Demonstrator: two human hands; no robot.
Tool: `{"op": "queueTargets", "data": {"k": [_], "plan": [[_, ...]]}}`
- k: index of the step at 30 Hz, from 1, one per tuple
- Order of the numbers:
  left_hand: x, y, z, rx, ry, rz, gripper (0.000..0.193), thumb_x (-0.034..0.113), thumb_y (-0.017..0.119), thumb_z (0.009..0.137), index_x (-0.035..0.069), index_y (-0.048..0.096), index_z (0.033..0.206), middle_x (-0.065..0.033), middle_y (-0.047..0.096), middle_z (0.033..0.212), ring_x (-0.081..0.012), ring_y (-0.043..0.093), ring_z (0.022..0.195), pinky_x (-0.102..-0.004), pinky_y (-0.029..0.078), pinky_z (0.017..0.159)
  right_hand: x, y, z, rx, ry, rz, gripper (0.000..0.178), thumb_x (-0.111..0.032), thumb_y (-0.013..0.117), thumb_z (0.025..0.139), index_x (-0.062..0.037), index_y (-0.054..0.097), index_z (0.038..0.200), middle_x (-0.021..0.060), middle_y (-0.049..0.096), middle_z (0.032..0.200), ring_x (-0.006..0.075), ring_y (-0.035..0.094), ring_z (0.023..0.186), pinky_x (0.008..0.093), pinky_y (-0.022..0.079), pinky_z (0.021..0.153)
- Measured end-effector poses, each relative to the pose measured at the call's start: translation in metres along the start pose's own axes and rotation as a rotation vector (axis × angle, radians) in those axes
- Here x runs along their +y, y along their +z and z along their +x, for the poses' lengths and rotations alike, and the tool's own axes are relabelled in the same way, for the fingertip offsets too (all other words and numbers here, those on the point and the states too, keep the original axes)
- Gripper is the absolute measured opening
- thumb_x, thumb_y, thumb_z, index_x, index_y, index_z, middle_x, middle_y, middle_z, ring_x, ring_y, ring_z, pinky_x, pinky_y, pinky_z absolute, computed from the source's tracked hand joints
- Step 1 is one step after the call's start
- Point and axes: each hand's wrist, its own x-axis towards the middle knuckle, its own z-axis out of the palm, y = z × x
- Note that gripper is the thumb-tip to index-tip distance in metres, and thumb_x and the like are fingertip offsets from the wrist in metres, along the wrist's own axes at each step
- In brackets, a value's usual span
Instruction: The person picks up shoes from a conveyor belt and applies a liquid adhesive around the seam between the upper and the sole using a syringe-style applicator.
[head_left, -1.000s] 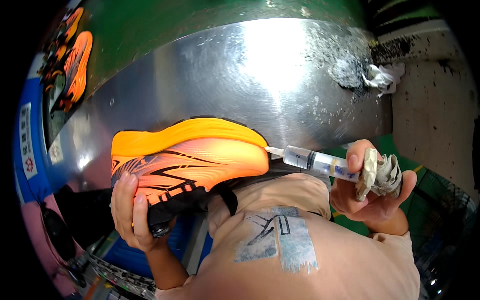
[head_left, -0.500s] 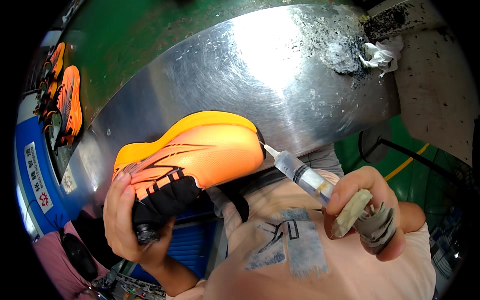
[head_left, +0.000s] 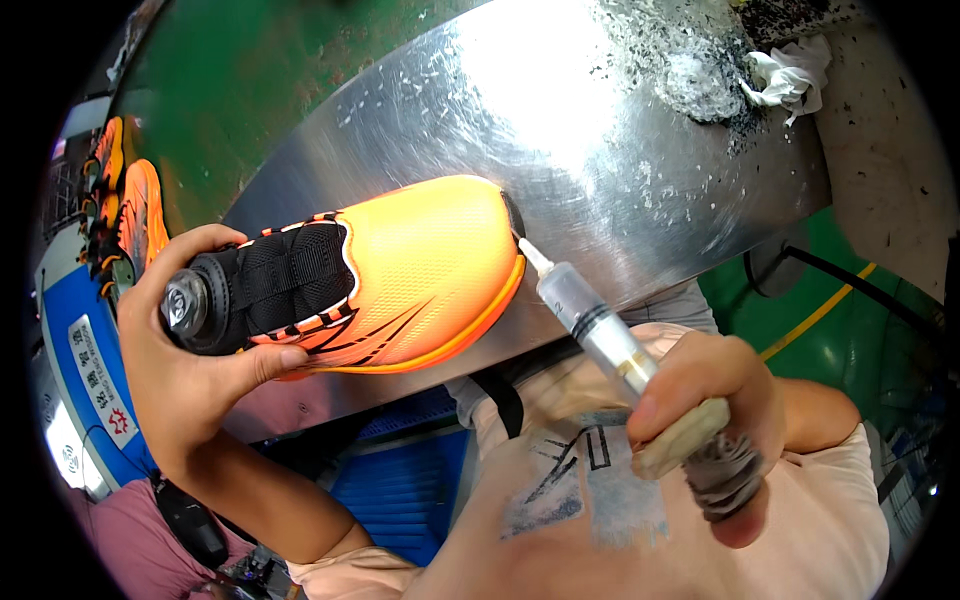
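Left hand [head_left: 185,375]: closed around the heel end of the orange shoe [head_left: 430,270], thumb along the near side, a finger curled over the far side. Likely gripped there to leave the toe free of fingers. Right hand [head_left: 715,385]: wrapped around the rear of the syringe [head_left: 595,325], next to the cream pad [head_left: 680,440] and grey wrap [head_left: 725,480]. Probably padded for a firmer, softer grip. Thumb tip just past the grey wrap; not possible to tell whether wound on the thumb or on the plunger.

Syringe: slanted up and leftward, nozzle at the front edge of the toe. Contact there too fine to confirm.

Shoe: between the hands, over the near part of the metal table [head_left: 380,140], upper facing the camera, toe pointing right. Apparently turned this way to present the toe rim to the nozzle. Dark round fitting [head_left: 190,305] in the ankle opening, possibly to keep the shape firm.

Farther out: crumpled white cloth [head_left: 790,75] beside dark residue [head_left: 745,115] at the far right; more orange shoes [head_left: 142,210] at the far left, well apart from the hands.
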Motion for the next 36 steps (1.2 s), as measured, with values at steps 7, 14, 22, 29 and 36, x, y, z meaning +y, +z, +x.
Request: {"op": "queueTargets", "data": {"k": [7, 14, 22, 29, 36], "plan": [[0.002, -0.018, 0.029, -0.163, -0.067, 0.028, 0.060, 0.010, 0.087, 0.042, 0.000, 0.061, 0.095, -0.0019, 0.062, 0.079, -0.0087, 0.059, 0.075, -0.0216, 0.047, 0.070, -0.005, -0.001, 0.016, -0.112, -0.158, -0.363, 0.079, -0.048, 0.082, 0.063, -0.0013, 0.048, 0.117, 0.0094, 0.065, 0.093, 0.0224, 0.066, 0.074, 0.0285, 0.052, 0.064], [-0.060, -0.082, 0.071, 0.129, -0.038, -0.345, 0.054, 0.006, 0.077, 0.056, -0.003, 0.057, 0.105, -0.0052, 0.063, 0.090, -0.0116, 0.060, 0.079, -0.0253, 0.050, 0.072, -0.033, -0.043, 0.028, 0.080, -0.411, -0.714, 0.072, -0.046, 0.075, 0.073, -0.0004, 0.044, 0.120, 0.0106, 0.061, 0.094, 0.0204, 0.062, 0.073, 0.0278, 0.050, 0.064], [-0.022, -0.017, 0.201, 0.656, -0.190, 0.433, 0.085, 0.021, 0.072, 0.063, 0.025, 0.031, 0.137, -0.0185, 0.061, 0.115, -0.0379, 0.059, 0.104, -0.0434, 0.046, 0.090, -0.031, -0.095, 0.012, 0.207, -0.323, -1.259, 0.059, -0.036, 0.072, 0.076, -0.0049, 0.048, 0.120, 0.0160, 0.062, 0.101, 0.0305, 0.064, 0.082, 0.0338, 0.052, 0.068], [-0.051, 0.001, 0.214, 0.508, 0.107, -0.535, 0.080, 0.013, 0.075, 0.074, 0.006, 0.030, 0.140, -0.0227, 0.046, 0.133, -0.0285, 0.047, 0.122, -0.0349, 0.042, 0.097, -0.025, -0.098, 0.013, 0.244, -0.230, -1.204, 0.065, -0.034, 0.074, 0.073, -0.0027, 0.047, 0.123, 0.0192, 0.060, 0.105, 0.0311, 0.064, 0.082, 0.0348, 0.052, 0.067], [-0.232, -0.100, 0.058, 1.518, -0.213, 0.322, 0.050, 0.014, 0.074, 0.075, -0.004, 0.054, 0.116, -0.0169, 0.056, 0.119, -0.0279, 0.053, 0.111, -0.0375, 0.042, 0.095, -0.016, -0.098, 0.014, 0.257, -0.350, -1.220, 0.063, -0.035, 0.075, 0.072, -0.0012, 0.047, 0.118, 0.0178, 0.060, 0.093, 0.0300, 0.061, 0.071, 0.0356, 0.049, 0.064]]}}
